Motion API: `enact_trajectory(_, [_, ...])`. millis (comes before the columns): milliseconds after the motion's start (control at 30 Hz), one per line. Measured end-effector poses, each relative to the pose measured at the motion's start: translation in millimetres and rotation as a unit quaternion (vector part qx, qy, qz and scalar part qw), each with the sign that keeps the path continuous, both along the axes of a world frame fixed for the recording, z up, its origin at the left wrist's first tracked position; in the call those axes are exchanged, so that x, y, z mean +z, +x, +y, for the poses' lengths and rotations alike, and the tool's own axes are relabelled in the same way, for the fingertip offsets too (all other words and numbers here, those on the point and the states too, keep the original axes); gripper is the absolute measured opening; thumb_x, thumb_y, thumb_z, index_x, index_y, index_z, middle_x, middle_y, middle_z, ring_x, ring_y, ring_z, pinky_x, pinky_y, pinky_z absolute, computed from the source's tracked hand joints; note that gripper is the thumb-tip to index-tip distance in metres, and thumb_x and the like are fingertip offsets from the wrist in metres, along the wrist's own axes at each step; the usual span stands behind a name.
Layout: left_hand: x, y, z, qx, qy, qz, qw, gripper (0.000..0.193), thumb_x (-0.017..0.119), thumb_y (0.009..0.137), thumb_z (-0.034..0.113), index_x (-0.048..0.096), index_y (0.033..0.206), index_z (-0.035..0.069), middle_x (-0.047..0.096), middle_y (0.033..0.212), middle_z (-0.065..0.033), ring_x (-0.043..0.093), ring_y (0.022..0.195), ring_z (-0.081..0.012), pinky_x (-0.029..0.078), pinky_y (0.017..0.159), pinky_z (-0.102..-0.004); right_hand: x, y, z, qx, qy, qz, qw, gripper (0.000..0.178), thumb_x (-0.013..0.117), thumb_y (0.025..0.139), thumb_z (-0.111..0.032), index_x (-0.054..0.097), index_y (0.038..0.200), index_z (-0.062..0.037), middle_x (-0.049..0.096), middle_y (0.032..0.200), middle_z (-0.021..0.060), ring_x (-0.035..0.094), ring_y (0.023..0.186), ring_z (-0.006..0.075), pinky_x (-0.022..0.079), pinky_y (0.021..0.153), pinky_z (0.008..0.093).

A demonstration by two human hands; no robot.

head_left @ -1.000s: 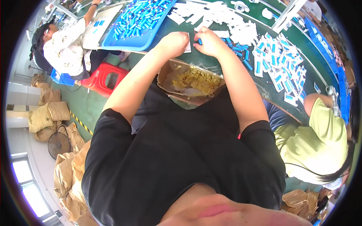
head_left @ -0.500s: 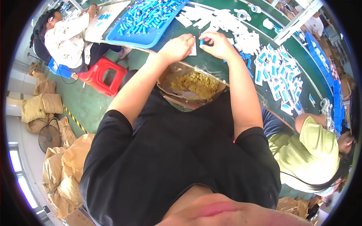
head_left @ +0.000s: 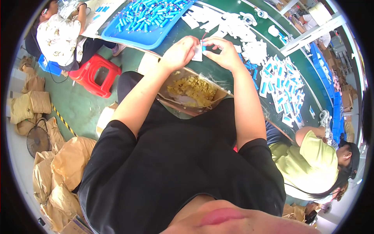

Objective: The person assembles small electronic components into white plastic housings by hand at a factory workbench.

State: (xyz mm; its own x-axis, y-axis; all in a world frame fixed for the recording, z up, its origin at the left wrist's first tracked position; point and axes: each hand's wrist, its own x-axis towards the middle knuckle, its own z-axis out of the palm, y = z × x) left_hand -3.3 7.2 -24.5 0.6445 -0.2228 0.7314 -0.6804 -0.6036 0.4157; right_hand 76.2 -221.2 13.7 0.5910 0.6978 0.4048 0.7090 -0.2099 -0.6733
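My right hand pinches a blue cylindrical battery between thumb and fingers, holding it upright above the green bench. A thin red wire shows at its upper end. Close on its left, my left hand has its fingers curled together, the tips near the battery. What those fingers hold, if anything, is hidden. A flat white piece lies under and beside the left fingertips. Beyond the hands, loose white plastic parts are spread on the bench.
A blue tray heaped with blue batteries stands at the far left. White parts fitted with blue batteries pile up on the right. An open box of yellow pieces is below the bench edge. Co-workers sit left and right; a red stool stands left.
My two hands have come closer together, the right one bringing the battery leftward to the left fingertips. The whole view has shifted slightly.
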Motion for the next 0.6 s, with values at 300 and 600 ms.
enact_trajectory(300, [-10.0,-2.2,0.4,0.122,-0.113,-0.091,0.982,0.022,0.066,0.088,-0.008,0.055,0.105,0.002,0.067,0.108,-0.0181,0.067,0.097,-0.0393,0.055,0.084,-0.0450,-5.8,-4.3,8.2,0.013,-0.043,-0.018,0.999,0.031,0.087,0.086,-0.015,0.082,0.116,-0.0111,0.078,0.131,0.0053,0.072,0.114,0.0207,0.056,0.091,0.0333])
enact_trajectory(600, [-12.7,-7.2,3.2,0.113,-0.136,-0.071,0.982,0.017,0.068,0.092,-0.005,0.056,0.102,0.003,0.067,0.102,-0.0135,0.066,0.088,-0.0279,0.054,0.078,-0.0372,-15.7,-3.7,12.2,0.068,-0.077,-0.096,0.990,0.034,0.088,0.084,-0.025,0.082,0.115,-0.0114,0.077,0.130,0.0063,0.070,0.118,0.0290,0.053,0.106,0.0435])
